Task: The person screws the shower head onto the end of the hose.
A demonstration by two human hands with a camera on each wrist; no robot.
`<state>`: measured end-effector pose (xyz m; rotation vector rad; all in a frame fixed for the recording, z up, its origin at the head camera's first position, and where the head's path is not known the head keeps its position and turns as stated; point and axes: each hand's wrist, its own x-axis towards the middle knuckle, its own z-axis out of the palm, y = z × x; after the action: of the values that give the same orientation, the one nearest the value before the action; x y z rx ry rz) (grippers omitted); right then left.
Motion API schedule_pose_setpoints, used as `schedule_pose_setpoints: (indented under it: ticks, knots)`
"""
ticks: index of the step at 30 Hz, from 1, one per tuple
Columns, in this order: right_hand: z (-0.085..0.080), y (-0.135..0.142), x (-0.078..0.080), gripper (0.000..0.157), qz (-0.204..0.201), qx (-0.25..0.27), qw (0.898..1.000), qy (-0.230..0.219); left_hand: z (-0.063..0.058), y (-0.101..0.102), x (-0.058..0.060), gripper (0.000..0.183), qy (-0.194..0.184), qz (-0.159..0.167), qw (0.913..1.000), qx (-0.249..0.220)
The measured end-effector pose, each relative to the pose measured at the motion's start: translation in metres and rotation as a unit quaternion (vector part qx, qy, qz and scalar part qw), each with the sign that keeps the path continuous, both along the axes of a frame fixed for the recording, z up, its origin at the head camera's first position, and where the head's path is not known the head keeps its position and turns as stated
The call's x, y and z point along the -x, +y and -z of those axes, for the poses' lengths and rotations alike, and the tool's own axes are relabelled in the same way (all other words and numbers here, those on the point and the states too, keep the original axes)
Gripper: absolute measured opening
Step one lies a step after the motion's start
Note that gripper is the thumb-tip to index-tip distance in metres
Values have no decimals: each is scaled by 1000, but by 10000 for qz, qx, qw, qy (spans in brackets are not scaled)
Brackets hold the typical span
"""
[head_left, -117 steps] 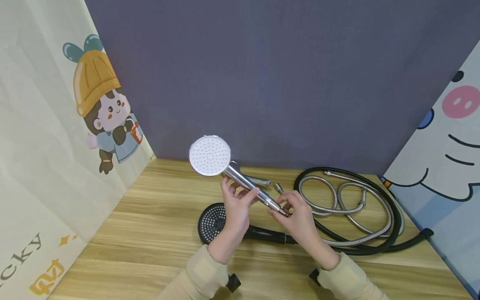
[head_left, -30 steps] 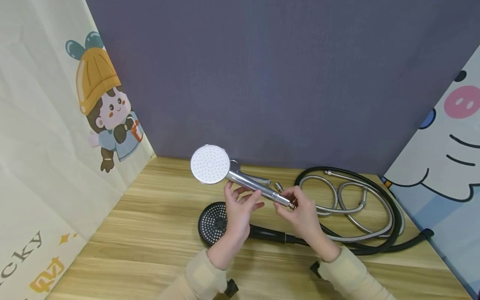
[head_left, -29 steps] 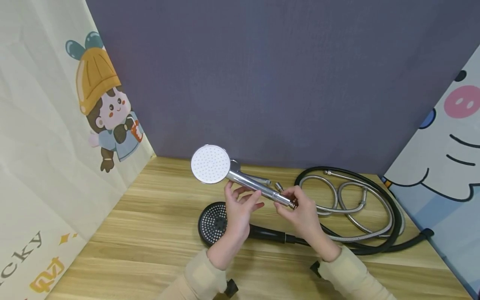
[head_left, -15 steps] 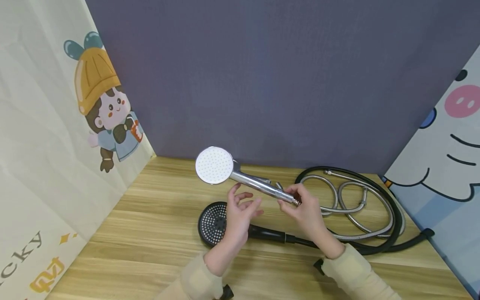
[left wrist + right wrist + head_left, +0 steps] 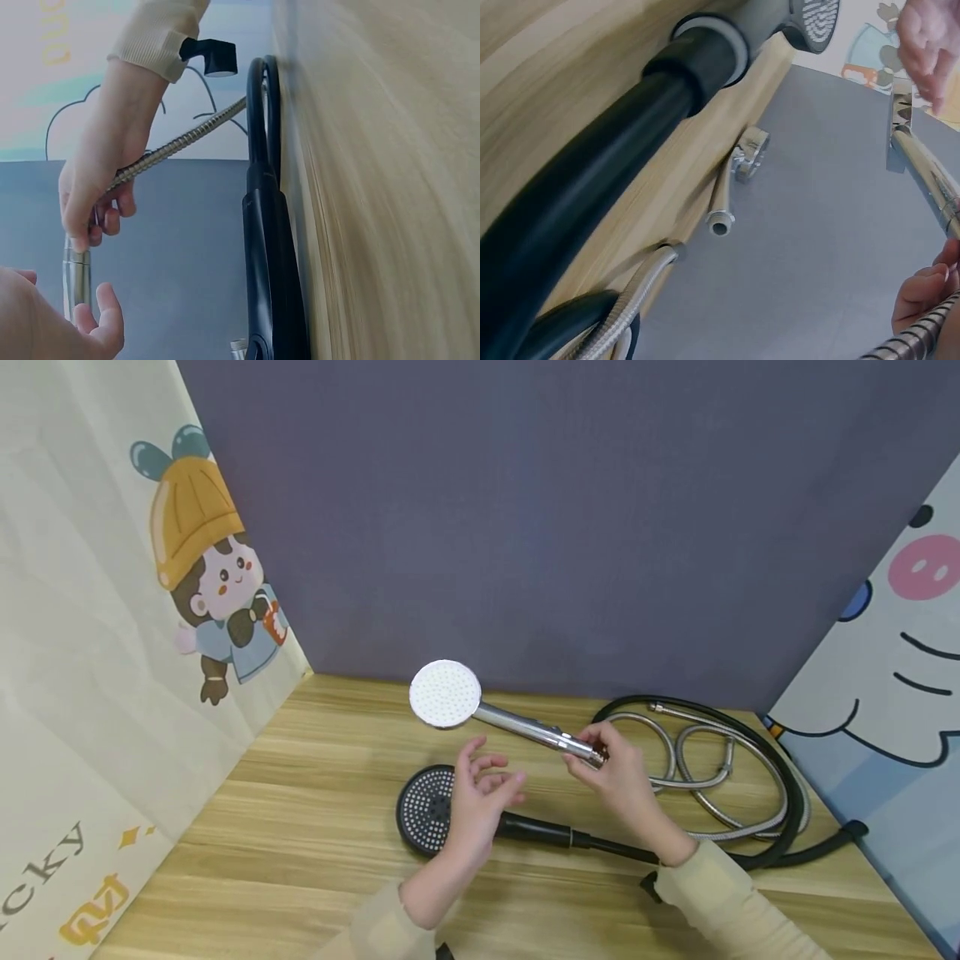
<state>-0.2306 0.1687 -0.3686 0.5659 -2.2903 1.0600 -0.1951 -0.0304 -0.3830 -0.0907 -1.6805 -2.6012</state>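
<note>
In the head view, my right hand [image 5: 624, 781] pinches the lower end of a chrome shower head [image 5: 517, 723] and holds it tilted above the table, white spray face [image 5: 446, 694] toward me. A ribbed metal hose [image 5: 184, 142] runs from that grip in the left wrist view; the joint between hose and handle is hidden by the fingers. My left hand [image 5: 476, 806] is below the handle, fingers loosely bent and apart from it. Beneath that hand lies a black shower head [image 5: 426, 810] with its black hose [image 5: 618, 848].
Coiled metal hoses [image 5: 727, 768] and a thick black hose [image 5: 795, 793] lie at the right of the wooden table [image 5: 300, 827]. Another chrome handle [image 5: 721, 199] rests near the back in the right wrist view. A dark panel [image 5: 487, 527] stands behind.
My left hand has let go of the chrome shower head and drawn down away from it. My right hand has carried the shower head to the right and slightly lower.
</note>
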Motion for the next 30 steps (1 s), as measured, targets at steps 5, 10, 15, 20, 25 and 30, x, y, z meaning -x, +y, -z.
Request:
schedule_pose_setpoints:
  ticks: [5, 10, 15, 20, 25, 30]
  knots:
    - [1, 4, 4, 28, 41, -263, 9996, -109, 2, -6, -3, 72, 135, 57, 9998, 168]
    - [5, 7, 8, 26, 65, -513, 9982, -305, 2, -15, -6, 72, 144, 87, 9993, 324]
    - [13, 10, 14, 25, 105, -701, 9967, -383, -1, -25, -10, 72, 88, 142, 9988, 456]
    - [20, 11, 20, 25, 97, -819, 9955, -473, -7, -34, -11, 71, 165, 256, 9977, 607]
    - [27, 10, 26, 24, 96, -937, 9937, -604, -11, -44, -7, 69, 235, 330, 9965, 731]
    - [31, 8, 29, 23, 27, -1032, 9920, -729, -15, -56, -1, 69, 269, 283, 9961, 786]
